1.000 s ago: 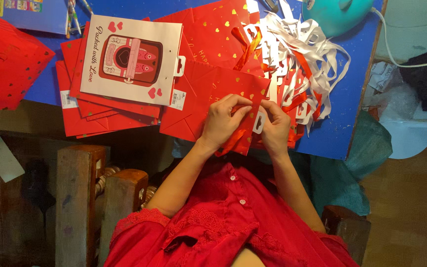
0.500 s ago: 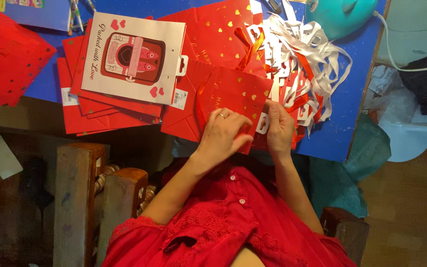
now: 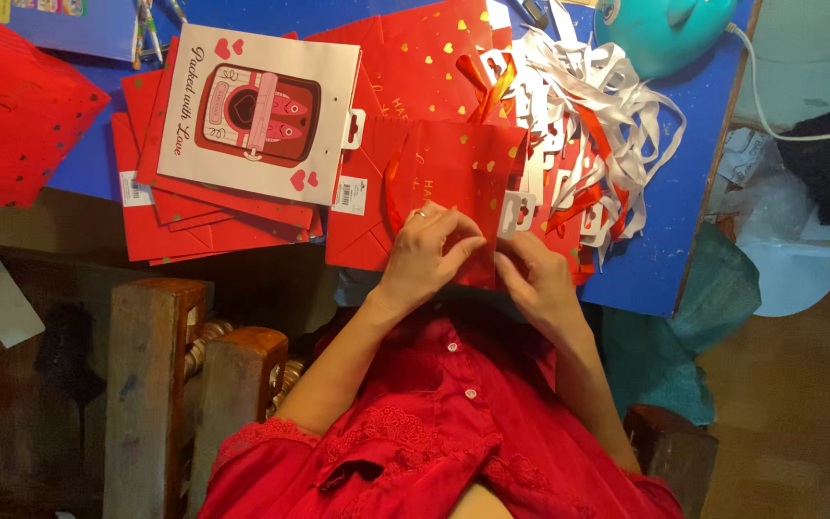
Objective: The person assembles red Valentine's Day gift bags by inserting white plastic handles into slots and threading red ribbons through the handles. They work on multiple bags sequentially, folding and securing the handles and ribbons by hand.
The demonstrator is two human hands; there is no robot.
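Red gift bag [image 3: 463,178] with gold hearts lies flat at the near edge of the blue table [image 3: 665,221]; we pinch its lower edge with both hands, left hand [image 3: 427,252] and right hand [image 3: 535,279], beside white ribbon hangers [image 3: 607,96].

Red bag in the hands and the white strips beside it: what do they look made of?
Red bag: likely coated paper, flat with sharp creases, with shiny gold hearts that look like foil. White strips: probably thin plastic or card hang tabs, stiff, curling, with punched holes.
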